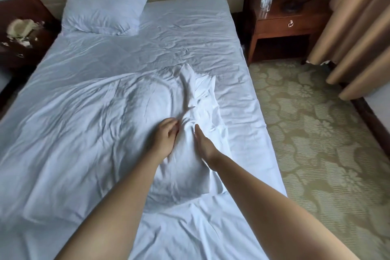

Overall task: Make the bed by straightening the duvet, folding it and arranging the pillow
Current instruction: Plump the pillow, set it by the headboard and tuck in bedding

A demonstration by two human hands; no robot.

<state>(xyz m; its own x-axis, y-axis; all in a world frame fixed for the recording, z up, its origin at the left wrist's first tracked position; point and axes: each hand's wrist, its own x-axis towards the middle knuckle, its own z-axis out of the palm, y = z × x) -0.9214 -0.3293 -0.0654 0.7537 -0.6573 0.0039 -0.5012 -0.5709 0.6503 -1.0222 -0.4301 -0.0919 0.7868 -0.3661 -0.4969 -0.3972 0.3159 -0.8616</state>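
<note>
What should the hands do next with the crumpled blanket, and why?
Probably pull the bunched part flat, toward the bed's right edge. The left hand grips a fold of the duvet, and the right hand lies straight against the same ridge. The cloth there stands up in a crumpled peak, while the pillow already sits at the headboard.

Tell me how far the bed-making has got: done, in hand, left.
Done: the pillow already lies at the head of the bed, near the left corner. In hand: the left hand pinches a bunched fold of the duvet and the right hand presses flat beside it. Left: the duvet is still wrinkled and twisted mid-bed, neither straightened nor folded.
</note>
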